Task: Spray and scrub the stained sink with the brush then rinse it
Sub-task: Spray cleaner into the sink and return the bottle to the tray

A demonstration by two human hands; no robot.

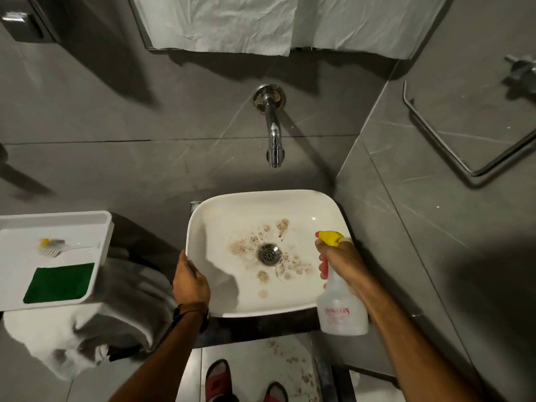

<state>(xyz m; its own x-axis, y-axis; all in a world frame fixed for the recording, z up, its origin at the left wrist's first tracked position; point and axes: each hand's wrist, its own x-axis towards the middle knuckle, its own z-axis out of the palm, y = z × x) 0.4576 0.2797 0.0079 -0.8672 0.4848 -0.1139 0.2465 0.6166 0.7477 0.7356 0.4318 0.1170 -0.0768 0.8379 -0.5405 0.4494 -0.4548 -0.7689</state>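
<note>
Grey tiled wall (116, 111), tap (274, 132) above. Sink (290, 204): white, brown stains (293, 265) round drain (269, 253). Left grip (191, 281): clasping sink's left rim. Right grip (339, 261): wrapped round bottle (342, 311) neck, over sink's right edge. Brush (53, 247): lying in tray (58, 219), left of sink, beside green pad (61, 282), apart from both grips.

Sink (223, 224) centre, tap (274, 134) on the wall behind it, drain (269, 253) mid-bowl. Tray (58, 219) sits left of the sink on a towel (116, 323), brush (55, 246) at its far end, pad (59, 283) nearer (both inside). Left grip (190, 281) on the sink's left rim; right grip (339, 261) holds the spray bottle (341, 310) over the right rim.
</note>
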